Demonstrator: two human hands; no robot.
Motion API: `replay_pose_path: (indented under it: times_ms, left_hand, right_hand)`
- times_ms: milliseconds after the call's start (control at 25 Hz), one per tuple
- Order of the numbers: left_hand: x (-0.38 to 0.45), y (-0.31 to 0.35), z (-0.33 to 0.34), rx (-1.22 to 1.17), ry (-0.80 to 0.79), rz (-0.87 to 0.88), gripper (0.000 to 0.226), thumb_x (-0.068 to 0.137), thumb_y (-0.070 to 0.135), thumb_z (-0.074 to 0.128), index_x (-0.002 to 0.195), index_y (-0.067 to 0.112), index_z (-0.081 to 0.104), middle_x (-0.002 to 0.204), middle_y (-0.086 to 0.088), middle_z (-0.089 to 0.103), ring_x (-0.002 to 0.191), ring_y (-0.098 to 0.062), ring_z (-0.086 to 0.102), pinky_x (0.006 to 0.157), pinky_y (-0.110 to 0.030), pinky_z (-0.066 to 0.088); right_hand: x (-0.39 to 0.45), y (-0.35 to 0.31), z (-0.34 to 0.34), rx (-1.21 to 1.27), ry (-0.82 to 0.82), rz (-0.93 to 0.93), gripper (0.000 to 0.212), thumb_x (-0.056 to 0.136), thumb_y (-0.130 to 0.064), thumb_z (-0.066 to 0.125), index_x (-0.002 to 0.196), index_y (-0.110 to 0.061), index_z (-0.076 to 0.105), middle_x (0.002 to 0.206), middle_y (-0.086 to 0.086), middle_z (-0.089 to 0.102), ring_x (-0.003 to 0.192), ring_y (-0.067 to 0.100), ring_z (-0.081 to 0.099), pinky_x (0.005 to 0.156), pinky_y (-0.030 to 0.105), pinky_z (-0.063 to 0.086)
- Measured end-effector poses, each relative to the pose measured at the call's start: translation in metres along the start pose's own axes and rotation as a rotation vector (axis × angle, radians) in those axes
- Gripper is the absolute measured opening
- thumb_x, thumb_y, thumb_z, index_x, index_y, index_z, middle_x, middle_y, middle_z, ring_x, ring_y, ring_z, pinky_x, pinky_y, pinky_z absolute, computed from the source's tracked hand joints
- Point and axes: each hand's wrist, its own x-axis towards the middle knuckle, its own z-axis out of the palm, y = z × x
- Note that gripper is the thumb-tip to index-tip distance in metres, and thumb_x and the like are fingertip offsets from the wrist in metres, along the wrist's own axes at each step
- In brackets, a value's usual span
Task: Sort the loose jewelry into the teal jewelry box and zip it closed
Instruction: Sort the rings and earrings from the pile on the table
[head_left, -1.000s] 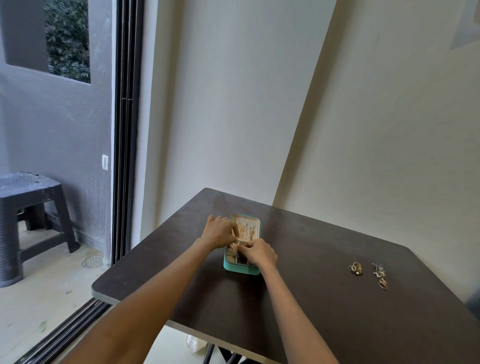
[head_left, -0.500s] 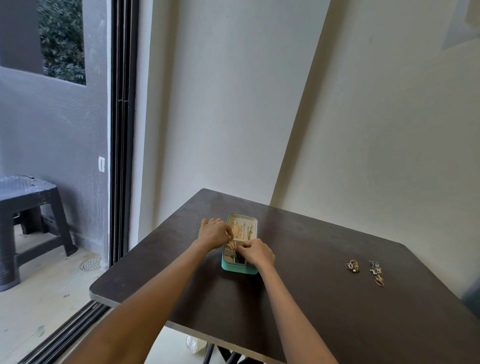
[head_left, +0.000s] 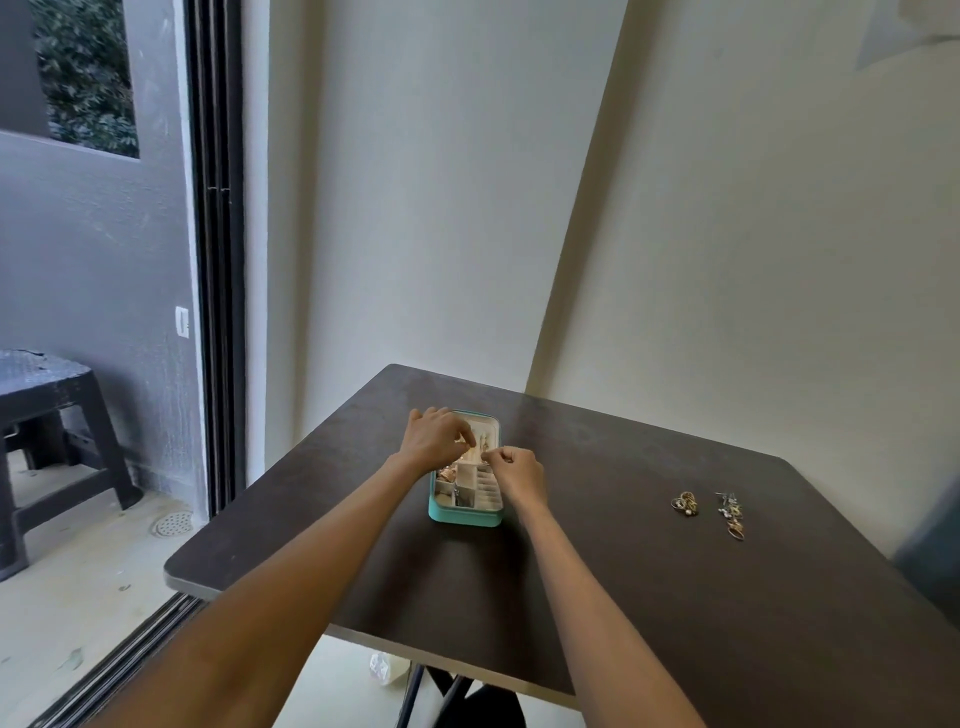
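The teal jewelry box (head_left: 465, 514) lies open on the dark table (head_left: 623, 571), its cream compartments showing some pieces inside. My left hand (head_left: 434, 439) hovers over the box's far left part, fingertips pinched on something small and gold. My right hand (head_left: 517, 475) sits over the box's right side, fingers also pinched together close to the left fingertips; what it holds is too small to tell. Loose jewelry stays on the table to the right: a clump of gold rings (head_left: 684, 503) and a line of earrings (head_left: 731, 514).
The table stands in a corner against cream walls. Its left edge (head_left: 171, 571) overhangs a sliding door track, with a balcony and a dark plastic stool (head_left: 47, 415) beyond. Something dark blue (head_left: 930, 561) is at the table's right edge.
My right hand has lifted from the box's near half toward its middle, uncovering the front compartments. Both hands' fingertips now meet above the box's centre. The loose pieces on the right are unmoved.
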Motion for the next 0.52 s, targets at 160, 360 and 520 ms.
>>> replay_pose_path:
  times_ms: [160,360,520]
  left_hand:
    - [0.009,0.066,0.029,-0.171,-0.030,0.071,0.024,0.094,0.027,0.047,0.110,0.025,0.064,0.121,-0.003,0.058,0.119,-0.022,0.049,0.100,-0.040,0.036]
    - [0.018,0.148,0.082,-0.367,-0.092,0.008,0.031,0.095,0.025,0.042,0.122,0.018,0.055,0.128,-0.007,0.054,0.121,-0.026,0.048,0.101,-0.040,0.035]
    - [0.032,0.199,0.125,-0.406,-0.140,0.048,0.032,0.094,0.024,0.046,0.124,0.016,0.053,0.128,-0.008,0.053,0.121,-0.026,0.048,0.100,-0.039,0.037]
  right_hand:
    - [0.003,0.020,-0.040,0.012,0.134,0.054,0.032,0.092,-0.028,0.047,0.062,-0.023,0.054,0.076,0.002,0.060,0.076,0.021,0.054,0.062,0.029,0.035]
    - [0.001,0.077,-0.101,-0.051,0.246,0.177,0.022,0.090,-0.027,0.049,0.086,-0.019,0.069,0.088,0.003,0.066,0.085,0.024,0.060,0.065,0.028,0.037]
    - [0.007,0.137,-0.143,-0.100,0.460,0.247,0.023,0.090,-0.021,0.050,0.102,-0.023,0.069,0.111,0.003,0.062,0.101,0.025,0.060,0.076,0.030,0.045]
